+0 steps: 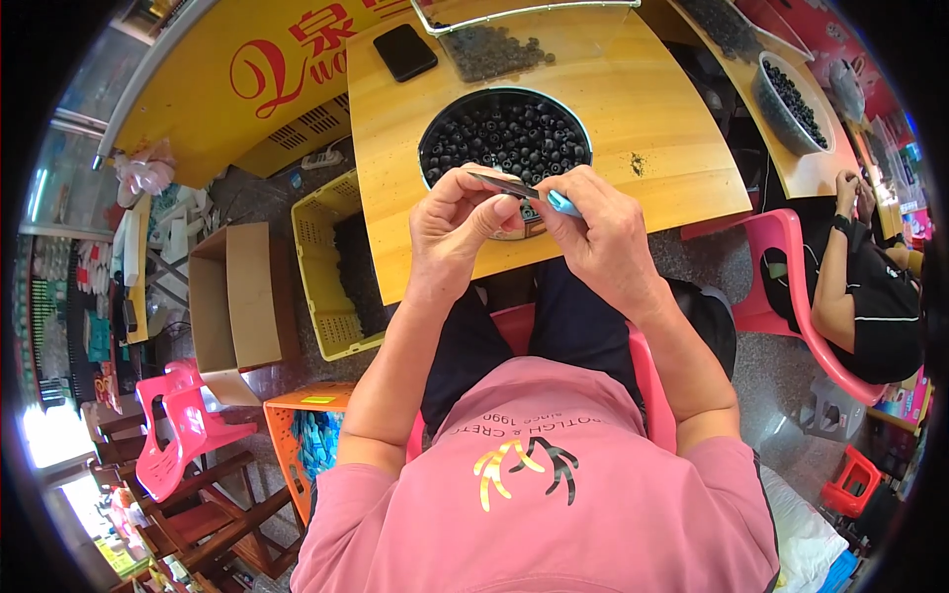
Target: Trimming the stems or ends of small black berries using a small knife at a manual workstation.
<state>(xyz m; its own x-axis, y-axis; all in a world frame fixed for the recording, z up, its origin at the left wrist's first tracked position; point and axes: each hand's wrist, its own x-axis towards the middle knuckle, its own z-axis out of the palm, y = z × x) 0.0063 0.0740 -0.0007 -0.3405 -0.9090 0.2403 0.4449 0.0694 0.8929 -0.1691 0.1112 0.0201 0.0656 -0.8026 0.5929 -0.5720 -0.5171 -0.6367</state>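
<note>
My left hand (457, 225) and my right hand (599, 232) meet above the near edge of a wooden table (643, 128). My right hand grips a thin dark tool with a light-blue handle (560, 203), its tip pointing left to my left fingers. My left fingers are pinched shut on a small piece that I cannot make out. Just beyond both hands stands a round bowl (506, 133) full of small black beads.
A black phone (405, 51) and a clear tray of dark beads (494, 44) lie farther back. A yellow crate (331, 267) and a cardboard box (237, 296) stand on the floor at left. Another person (870, 287) sits on a pink chair at right, beside a second bead bowl (791, 104).
</note>
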